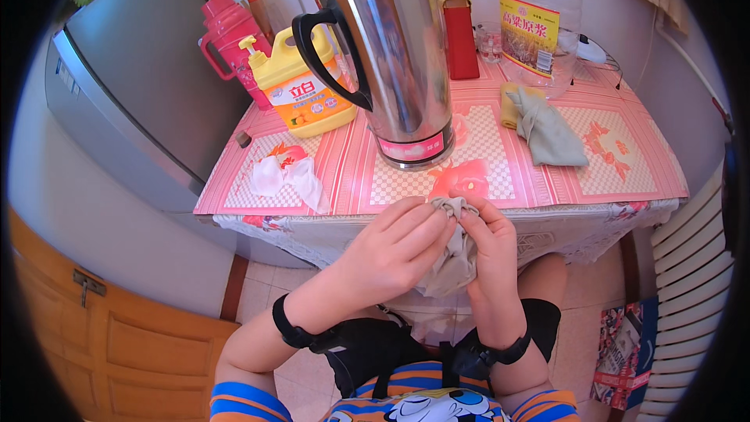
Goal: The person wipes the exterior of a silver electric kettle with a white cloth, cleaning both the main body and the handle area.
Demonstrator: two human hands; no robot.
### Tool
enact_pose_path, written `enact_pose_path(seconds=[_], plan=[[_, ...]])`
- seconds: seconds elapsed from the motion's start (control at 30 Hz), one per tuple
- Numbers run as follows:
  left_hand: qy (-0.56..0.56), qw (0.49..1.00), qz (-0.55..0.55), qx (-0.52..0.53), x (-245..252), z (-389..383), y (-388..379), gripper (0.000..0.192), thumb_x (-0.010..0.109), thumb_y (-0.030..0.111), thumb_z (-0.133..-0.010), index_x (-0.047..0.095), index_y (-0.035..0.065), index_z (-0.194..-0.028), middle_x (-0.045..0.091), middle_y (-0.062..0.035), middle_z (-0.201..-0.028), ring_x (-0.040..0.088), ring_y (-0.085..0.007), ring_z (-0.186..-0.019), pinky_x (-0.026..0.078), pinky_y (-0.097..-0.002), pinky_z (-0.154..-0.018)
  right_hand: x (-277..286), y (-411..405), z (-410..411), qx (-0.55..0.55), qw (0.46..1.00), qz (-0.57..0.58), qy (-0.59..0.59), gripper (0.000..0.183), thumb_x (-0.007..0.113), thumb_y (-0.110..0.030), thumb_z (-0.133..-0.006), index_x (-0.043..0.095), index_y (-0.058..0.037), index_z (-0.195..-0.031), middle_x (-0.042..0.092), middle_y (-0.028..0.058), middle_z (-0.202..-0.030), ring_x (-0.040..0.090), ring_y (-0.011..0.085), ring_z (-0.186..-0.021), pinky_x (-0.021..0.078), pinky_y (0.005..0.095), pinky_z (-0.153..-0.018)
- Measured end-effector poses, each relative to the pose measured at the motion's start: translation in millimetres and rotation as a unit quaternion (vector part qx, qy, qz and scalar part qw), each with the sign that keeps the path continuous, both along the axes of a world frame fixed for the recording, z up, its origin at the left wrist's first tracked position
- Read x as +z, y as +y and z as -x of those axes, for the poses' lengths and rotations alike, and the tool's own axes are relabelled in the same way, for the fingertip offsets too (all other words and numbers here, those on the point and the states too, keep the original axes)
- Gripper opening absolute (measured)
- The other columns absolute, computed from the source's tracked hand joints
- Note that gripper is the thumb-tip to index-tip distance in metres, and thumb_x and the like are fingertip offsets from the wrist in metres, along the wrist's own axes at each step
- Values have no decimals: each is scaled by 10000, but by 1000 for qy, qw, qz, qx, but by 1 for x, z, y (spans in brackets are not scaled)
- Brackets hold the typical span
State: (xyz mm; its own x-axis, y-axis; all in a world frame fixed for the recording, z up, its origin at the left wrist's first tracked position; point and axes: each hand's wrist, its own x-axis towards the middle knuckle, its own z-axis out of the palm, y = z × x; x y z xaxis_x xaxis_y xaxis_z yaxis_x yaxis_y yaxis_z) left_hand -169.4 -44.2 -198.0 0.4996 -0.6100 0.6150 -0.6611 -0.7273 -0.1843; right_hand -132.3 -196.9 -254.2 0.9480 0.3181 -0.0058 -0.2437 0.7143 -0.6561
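Both my hands grip one bunched grey-beige cloth (450, 272) at the table's front edge. My left hand (404, 246) has its fingers curled over the top of the cloth. On the other side, my right hand (491, 240) pinches the same gathered top between thumb and fingers. Most of the cloth hangs down between my wrists, partly hidden by the hands. Just beyond them stands a tall stainless-steel vacuum jug (404, 64) with a black handle (328, 58), upright on the table.
A patterned pink tablecloth (351, 187) covers the table. It holds crumpled white tissues (287, 179), a yellow detergent jug (310, 94), a pink thermos (234, 41), a red bottle (460, 41), a large clear plastic jug (536, 29) and folded cloths (545, 129). A white radiator (691, 281) stands right.
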Motion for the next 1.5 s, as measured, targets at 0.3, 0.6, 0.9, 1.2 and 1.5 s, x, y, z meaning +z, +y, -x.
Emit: enact_pose_path(seconds=[0.3,0.6,0.9,1.2,1.5], plan=[[71,991,107,33,-1,-2,2,320,645,-43,-757,647,-9,-1076,621,-134,-946,612,-302,-851,497,-368,-814,-1,-8,-3,2,1000,12,-13,243,633,-12,-882,621,31,-1120,671,73,-1027,632,97,-875,509,235,-771],[370,751,546,21,3,-11,4,213,569,-49,-898,656,-30,-1092,650,-61,-1067,601,-108,-984,492,-247,-828,-8,-14,-8,121,992,15,-30,307,626,-51,-893,578,27,-1186,665,79,-1051,637,105,-891,510,246,-788],[66,990,128,12,-4,-6,-8,399,671,-43,-678,671,37,-1070,609,-102,-951,592,-272,-854,466,-355,-782,-15,-6,-1,13,999,-26,-19,246,605,-51,-917,596,36,-1147,671,71,-1005,639,109,-882,514,243,-784],[78,989,115,42,-19,1,-12,380,639,19,-684,640,-2,-1063,587,-109,-954,580,-277,-895,435,-393,-839,-17,-1,7,-80,992,75,-69,238,625,-26,-903,641,60,-1124,677,55,-986,603,69,-854,489,214,-768],[381,767,513,58,-8,-9,4,208,590,45,-900,629,2,-1099,659,-63,-997,625,-160,-927,488,-294,-832,-18,-19,-7,120,991,24,-50,275,628,-77,-906,612,37,-1155,670,56,-1018,619,87,-882,496,236,-787]])
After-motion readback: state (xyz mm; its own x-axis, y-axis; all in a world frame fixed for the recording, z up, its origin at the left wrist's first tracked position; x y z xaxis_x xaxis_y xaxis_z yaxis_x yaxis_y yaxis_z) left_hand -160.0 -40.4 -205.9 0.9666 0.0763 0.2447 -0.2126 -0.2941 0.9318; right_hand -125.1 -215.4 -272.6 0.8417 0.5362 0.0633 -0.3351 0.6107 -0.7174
